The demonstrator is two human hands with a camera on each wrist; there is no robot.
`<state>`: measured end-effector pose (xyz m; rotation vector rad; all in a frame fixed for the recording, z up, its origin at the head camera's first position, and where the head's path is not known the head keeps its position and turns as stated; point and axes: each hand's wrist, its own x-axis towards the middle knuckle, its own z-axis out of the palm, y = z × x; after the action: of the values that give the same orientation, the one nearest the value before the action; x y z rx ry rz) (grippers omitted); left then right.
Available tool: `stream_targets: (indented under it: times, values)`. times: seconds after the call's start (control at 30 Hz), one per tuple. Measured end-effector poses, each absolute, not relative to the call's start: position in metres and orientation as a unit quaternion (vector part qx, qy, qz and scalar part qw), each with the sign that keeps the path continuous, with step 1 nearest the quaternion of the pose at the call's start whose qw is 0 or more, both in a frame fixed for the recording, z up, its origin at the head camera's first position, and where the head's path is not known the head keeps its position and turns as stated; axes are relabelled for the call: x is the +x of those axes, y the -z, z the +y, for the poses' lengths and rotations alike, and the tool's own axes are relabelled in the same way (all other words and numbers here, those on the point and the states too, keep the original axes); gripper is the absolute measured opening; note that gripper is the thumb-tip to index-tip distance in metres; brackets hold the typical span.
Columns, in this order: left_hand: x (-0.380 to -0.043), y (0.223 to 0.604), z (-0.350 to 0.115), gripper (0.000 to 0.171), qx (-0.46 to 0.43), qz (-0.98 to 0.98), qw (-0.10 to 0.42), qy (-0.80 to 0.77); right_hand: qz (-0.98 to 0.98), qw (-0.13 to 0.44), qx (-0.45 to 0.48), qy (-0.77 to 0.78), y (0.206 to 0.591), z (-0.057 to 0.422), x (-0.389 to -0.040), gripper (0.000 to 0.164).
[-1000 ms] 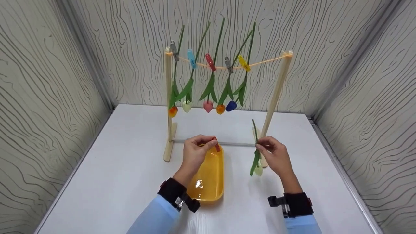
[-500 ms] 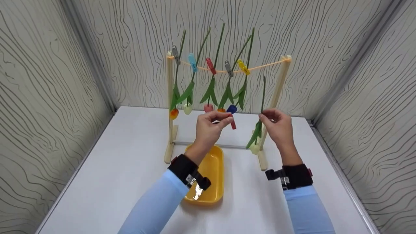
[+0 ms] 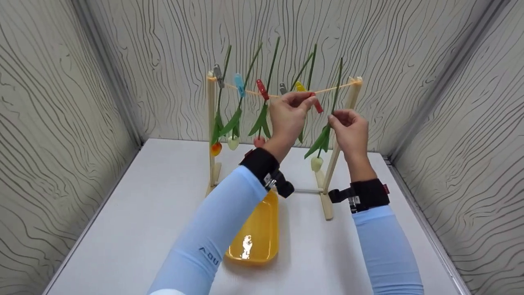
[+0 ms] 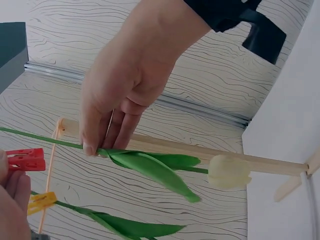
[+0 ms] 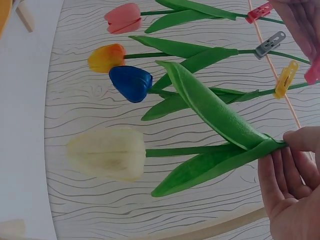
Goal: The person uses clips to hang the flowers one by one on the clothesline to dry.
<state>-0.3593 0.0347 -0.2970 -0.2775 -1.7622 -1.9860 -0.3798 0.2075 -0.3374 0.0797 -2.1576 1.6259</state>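
Observation:
My left hand (image 3: 289, 119) pinches a red clothespin (image 3: 317, 103) between thumb and fingers, just in front of the orange string (image 3: 327, 89). To its right, my right hand (image 3: 350, 131) pinches the stem of a white artificial tulip (image 3: 317, 164), bloom downward, stem top rising past the string. In the right wrist view the fingers hold that stem just above the green leaves (image 5: 220, 165). Beside it, a yellow clothespin (image 5: 286, 80) grips the stem of a blue tulip (image 5: 131, 84) on the string. The left hand partly hides the hanging flowers behind it in the head view.
The string spans two wooden posts (image 3: 212, 131) on feet. More tulips hang at left from a grey clothespin (image 3: 218, 76), a light blue clothespin (image 3: 239, 85) and a red one. A yellow tray (image 3: 262, 233) stands on the white table (image 3: 163, 229), partly under the left forearm.
Both hands have risen from near the tray and table to string height. The left carries the red clothespin up and right; the right lifts the white tulip until its stem crosses the string.

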Motion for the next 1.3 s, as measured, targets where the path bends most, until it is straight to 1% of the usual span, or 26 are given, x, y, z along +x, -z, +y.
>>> stream_targets:
  times: [0.13, 0.3, 0.53, 0.63, 0.97, 1.2, 1.3]
  values:
    - [-0.374, 0.283, 0.047, 0.017, -0.098, -0.64, 0.245, 0.722, -0.768, 0.222, 0.023, -0.601, 0.333, 0.203, -0.387, 0.027]
    - [-0.388, 0.277, 0.056, 0.018, -0.077, -0.646, 0.247, 0.719, -0.763, 0.233, 0.024, -0.603, 0.331, 0.2, -0.393, 0.027]
    - [-0.397, 0.273, 0.064, 0.018, -0.072, -0.63, 0.265, 0.726, -0.754, 0.244, 0.04, -0.608, 0.331, 0.196, -0.398, 0.026]
    - [-0.4, 0.273, 0.064, 0.018, -0.065, -0.637, 0.263, 0.722, -0.754, 0.241, 0.04, -0.61, 0.33, 0.194, -0.401, 0.025]
    - [-0.4, 0.272, 0.067, 0.016, -0.062, -0.621, 0.241, 0.743, -0.764, 0.244, 0.033, -0.597, 0.329, 0.192, -0.408, 0.025]
    - [-0.393, 0.273, 0.069, 0.017, -0.041, -0.667, 0.228, 0.708, -0.77, 0.235, 0.05, -0.591, 0.329, 0.186, -0.409, 0.026]
    - [-0.39, 0.273, 0.069, 0.021, -0.039, -0.677, 0.228, 0.699, -0.774, 0.239, 0.047, -0.585, 0.328, 0.185, -0.407, 0.025]
